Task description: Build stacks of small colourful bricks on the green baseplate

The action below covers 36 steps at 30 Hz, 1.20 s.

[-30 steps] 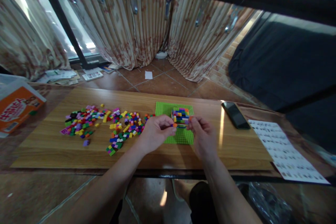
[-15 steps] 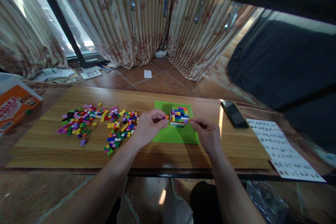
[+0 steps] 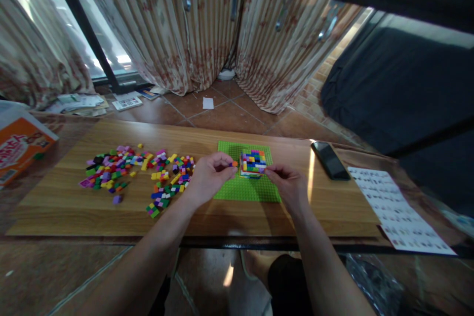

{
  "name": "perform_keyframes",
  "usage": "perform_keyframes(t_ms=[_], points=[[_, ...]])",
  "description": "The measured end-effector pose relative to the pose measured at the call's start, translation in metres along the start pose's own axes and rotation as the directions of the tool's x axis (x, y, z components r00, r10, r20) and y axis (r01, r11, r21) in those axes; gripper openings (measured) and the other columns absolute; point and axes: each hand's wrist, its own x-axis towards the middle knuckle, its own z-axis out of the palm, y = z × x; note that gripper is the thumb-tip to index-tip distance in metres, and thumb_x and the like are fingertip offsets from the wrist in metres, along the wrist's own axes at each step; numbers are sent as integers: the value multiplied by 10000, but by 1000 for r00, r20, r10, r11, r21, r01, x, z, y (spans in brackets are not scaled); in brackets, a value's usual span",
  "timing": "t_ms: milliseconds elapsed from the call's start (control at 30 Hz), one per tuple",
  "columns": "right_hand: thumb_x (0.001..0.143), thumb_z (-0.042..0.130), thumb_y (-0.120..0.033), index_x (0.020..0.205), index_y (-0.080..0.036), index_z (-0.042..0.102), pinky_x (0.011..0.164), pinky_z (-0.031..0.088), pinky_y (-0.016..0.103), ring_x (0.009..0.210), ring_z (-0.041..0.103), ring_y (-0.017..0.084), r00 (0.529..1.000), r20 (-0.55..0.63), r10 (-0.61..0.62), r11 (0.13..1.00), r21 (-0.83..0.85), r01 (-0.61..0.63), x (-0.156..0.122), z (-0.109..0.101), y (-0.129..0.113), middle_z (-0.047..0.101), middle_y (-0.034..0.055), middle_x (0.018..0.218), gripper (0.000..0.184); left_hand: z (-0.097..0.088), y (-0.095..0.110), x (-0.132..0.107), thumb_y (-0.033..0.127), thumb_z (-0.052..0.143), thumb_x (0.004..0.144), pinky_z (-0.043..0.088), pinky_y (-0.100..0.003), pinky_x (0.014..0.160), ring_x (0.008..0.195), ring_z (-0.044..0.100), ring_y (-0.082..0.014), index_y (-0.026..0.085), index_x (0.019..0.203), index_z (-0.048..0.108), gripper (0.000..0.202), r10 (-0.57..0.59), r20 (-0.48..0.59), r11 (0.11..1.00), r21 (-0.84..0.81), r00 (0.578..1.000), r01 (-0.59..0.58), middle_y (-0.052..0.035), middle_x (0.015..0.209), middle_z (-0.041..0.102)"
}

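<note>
A hollow, multicoloured block of building bricks [image 3: 253, 164] stands on the green studded baseplate [image 3: 248, 193]. My left hand [image 3: 213, 174] is closed in a pinch just left of the block, with small orange and purple bricks [image 3: 233, 164] showing at its fingertips. On the other side, my right hand [image 3: 289, 182] pinches at the block's right edge. A small brick seems to be between its fingertips, mostly hidden, and whether it touches the block I cannot tell.
Loose bricks lie in two heaps, a left heap [image 3: 111, 170] and a nearer heap [image 3: 170, 180], on the wooden tabletop [image 3: 111, 222]. To the right are a black phone [image 3: 331, 160] and a printed sheet [image 3: 400, 210]. An orange-labelled box [image 3: 24, 145] stands far left.
My right hand has moved slightly left, bringing its fingertips up to the block's right edge. My left hand stays almost where it was, still pinching its bricks.
</note>
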Motion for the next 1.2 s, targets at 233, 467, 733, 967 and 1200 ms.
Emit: perform_keyframes(t_ms=[233,467,733,967,1200], points=[[544,819,-324,676,-186,691,518,408,239,552,510,95,996,25,90,990,103,-92,3,1,1,632,-27,608,230,0,-1,0,239,694,698,487,-226,582,603,612,-110,156,782,610,145,9,4,1000,14,1000,-9,2,675,651],[510,846,-332,687,-176,682,490,403,222,528,508,81,976,51,210,951,221,-217,3,2,6,635,-23,626,287,0,0,-1,238,698,688,485,-227,579,595,608,-111,158,773,610,146,3,1,1000,16,1000,-3,4,668,655],[516,861,-341,694,-163,677,473,386,190,494,483,59,962,69,266,930,243,-274,4,5,7,606,-40,582,311,0,2,-2,228,698,687,480,-223,581,596,601,-107,156,773,608,144,2,8,1000,16,1000,-3,8,660,650],[547,834,-407,667,-175,643,461,386,184,504,478,55,946,-13,324,889,345,-300,10,-9,0,592,-37,624,323,-4,1,0,233,703,692,486,-227,584,592,606,-108,157,767,609,143,30,-19,1000,-1,999,-30,11,660,645],[683,708,-500,1014,-191,647,664,488,301,788,586,159,988,-133,-76,996,-50,70,9,9,1,650,43,913,457,-7,2,1,238,707,688,476,-224,582,584,593,-105,157,764,607,149,28,-24,999,24,999,-27,13,653,641]])
